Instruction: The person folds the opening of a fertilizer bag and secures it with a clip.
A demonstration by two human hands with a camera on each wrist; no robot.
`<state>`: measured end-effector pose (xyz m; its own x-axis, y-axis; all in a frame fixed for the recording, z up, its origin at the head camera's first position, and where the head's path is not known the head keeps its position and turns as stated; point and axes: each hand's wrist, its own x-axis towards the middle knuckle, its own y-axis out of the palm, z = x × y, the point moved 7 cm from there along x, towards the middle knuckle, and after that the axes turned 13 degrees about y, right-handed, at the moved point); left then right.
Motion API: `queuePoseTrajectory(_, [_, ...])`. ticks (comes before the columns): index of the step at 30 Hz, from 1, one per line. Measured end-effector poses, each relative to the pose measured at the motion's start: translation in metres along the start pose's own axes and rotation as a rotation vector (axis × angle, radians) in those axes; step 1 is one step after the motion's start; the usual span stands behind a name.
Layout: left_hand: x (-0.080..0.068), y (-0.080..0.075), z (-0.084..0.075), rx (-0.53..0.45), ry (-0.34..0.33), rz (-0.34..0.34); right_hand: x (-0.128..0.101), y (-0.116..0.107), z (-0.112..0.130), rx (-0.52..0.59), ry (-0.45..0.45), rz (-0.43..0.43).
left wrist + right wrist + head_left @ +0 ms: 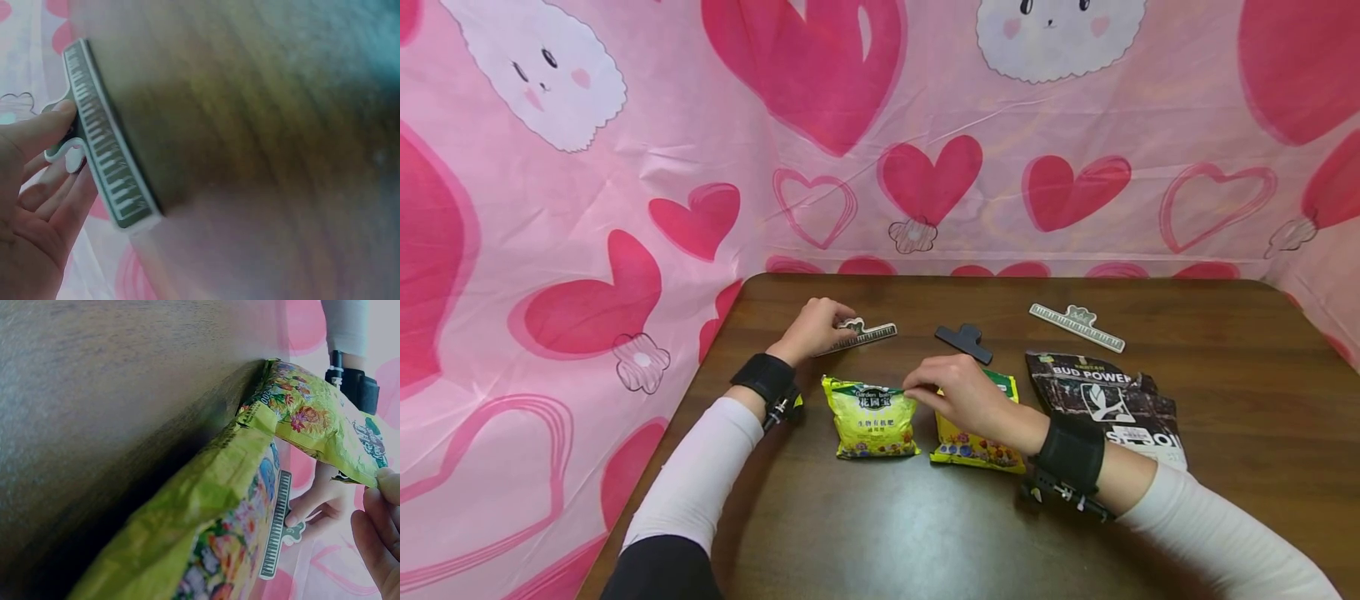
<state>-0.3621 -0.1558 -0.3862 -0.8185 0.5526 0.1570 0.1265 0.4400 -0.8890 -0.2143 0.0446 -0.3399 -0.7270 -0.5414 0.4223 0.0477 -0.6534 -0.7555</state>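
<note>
The clip [859, 333], a long ridged bag clip with a green-and-white handle, is lying on the surface [1240, 392] at about 11 o'clock from the left yellow bag [871, 421]. The left hand [811, 329] is gripping it: in the left wrist view its fingers [44, 128] are curling onto the handle [65, 150], thumb on one tab, the others under the second tab. To do this well, the squeeze should probably fall squarely on both tabs so the ridged bar [103, 144] opens evenly rather than twisting.

The right hand [966, 396] is pinching the top edge of the left yellow bag, fingertips [387, 484] closing on the torn lip, as the right wrist view shows. That pinch is best kept flat and near the corner, with the lip stretched level, so the clip's mouth can slide along the whole width; a bunched fold would likely leave a gap.

A second yellow bag [977, 442] is lying just beside, at 3 o'clock from the first, partly under the right hand. Further toward 3 o'clock a black bag [1108, 400] is resting flat. A black clip [958, 340] is sitting at 12 o'clock from the second yellow bag, and a spare ridged clip [1077, 325] at 12 o'clock from the black bag. A pink heart cloth [587, 208] is hanging behind and to the sides.
</note>
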Motion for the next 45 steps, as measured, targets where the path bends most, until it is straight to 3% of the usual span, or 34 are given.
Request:
queuePoseTrajectory(11, [-0.01, -0.015, -0.015, 0.03, 0.04, 0.001, 0.0, 0.001, -0.001, -0.004, 0.008, 0.005])
queuePoseTrajectory(21, [-0.014, -0.044, -0.041, 0.025, 0.153, -0.035, 0.0, 0.002, -0.004, -0.006, 0.021, 0.018])
queuePoseTrajectory(33, [-0.029, -0.079, -0.074, 0.015, 0.255, 0.005, 0.0, 0.002, -0.005, -0.014, 0.034, 0.018])
queuePoseTrajectory(45, [-0.045, -0.099, -0.106, -0.017, 0.378, 0.058, -0.001, 0.002, -0.005, -0.009, 0.04, 0.016])
